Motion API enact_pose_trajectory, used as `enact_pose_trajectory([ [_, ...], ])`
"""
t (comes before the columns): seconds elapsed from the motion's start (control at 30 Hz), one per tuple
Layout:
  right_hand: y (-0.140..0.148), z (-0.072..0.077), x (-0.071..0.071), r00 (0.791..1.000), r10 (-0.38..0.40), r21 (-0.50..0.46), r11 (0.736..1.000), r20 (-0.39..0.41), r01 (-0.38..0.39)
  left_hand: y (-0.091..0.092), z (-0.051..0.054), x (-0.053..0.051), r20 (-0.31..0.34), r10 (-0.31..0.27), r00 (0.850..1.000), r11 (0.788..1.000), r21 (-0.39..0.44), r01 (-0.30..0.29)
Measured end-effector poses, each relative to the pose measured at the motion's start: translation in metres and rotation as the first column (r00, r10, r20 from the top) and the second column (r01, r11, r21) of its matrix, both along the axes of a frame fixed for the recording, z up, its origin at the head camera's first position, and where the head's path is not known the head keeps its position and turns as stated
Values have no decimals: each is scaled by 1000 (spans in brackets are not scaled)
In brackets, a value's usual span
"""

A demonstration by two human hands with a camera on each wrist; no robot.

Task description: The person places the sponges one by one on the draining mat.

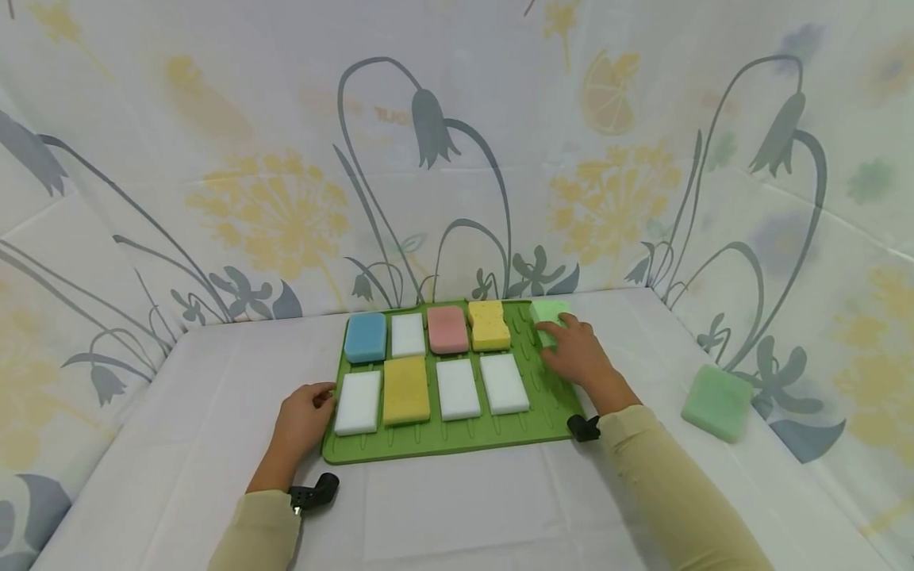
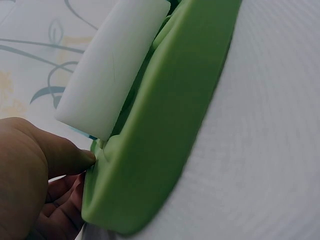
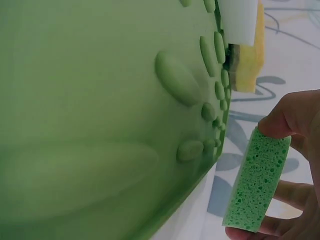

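Observation:
My right hand (image 1: pixel 580 354) holds a light green sponge (image 1: pixel 548 312) between thumb and fingers at the back right corner of a green drying tray (image 1: pixel 457 440). In the right wrist view the porous side of that sponge (image 3: pixel 257 182) faces the camera. My left hand (image 1: pixel 303 419) pinches the tray's left edge; in the left wrist view the thumb lies on the rim (image 2: pixel 95 175) and the fingers curl at its outer side. Just beside that thumb a white sponge (image 2: pixel 112 65) rests on the tray.
In the back row lie a blue sponge (image 1: pixel 366 337), a white one (image 1: pixel 408 335), a pink one (image 1: pixel 447 330) and a wavy yellow one (image 1: pixel 489 326). The front row holds a yellow sponge (image 1: pixel 406 390) among white ones (image 1: pixel 458 389). Far right, another green sponge (image 1: pixel 717 402) lies on the cloth.

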State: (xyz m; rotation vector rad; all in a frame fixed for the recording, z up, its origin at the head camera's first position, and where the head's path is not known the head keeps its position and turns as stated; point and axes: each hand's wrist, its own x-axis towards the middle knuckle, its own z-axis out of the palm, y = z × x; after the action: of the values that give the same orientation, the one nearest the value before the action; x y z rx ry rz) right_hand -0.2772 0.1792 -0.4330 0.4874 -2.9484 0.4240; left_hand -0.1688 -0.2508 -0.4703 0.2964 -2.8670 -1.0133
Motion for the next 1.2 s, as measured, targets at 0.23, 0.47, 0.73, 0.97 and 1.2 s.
enact_pose_trajectory([
  [0.23, -11, 5, -2, 998, -3, -19, 1000, 57, 4, 0, 0, 0, -9, -2, 1000, 1000, -6, 2],
  [0.47, -21, 2, -9, 997, 18, -32, 999, 69, -15, 0, -1, 0, 1, 7, 1000, 1000, -7, -7],
  [0.73, -29, 0, -15, 993, 32, -5, 999, 118, -32, -1, -2, 0, -1, 2, 1000, 1000, -12, -2],
  [0.97, -33, -1, -20, 990, 32, 11, 999, 136, -34, -1, -2, -1, -1, 2, 1000, 1000, -7, -2],
  [1.2, -37, -3, -23, 984, 40, -36, 999, 173, -34, 0, -2, -1, -11, 3, 1000, 1000, -9, -3],
])
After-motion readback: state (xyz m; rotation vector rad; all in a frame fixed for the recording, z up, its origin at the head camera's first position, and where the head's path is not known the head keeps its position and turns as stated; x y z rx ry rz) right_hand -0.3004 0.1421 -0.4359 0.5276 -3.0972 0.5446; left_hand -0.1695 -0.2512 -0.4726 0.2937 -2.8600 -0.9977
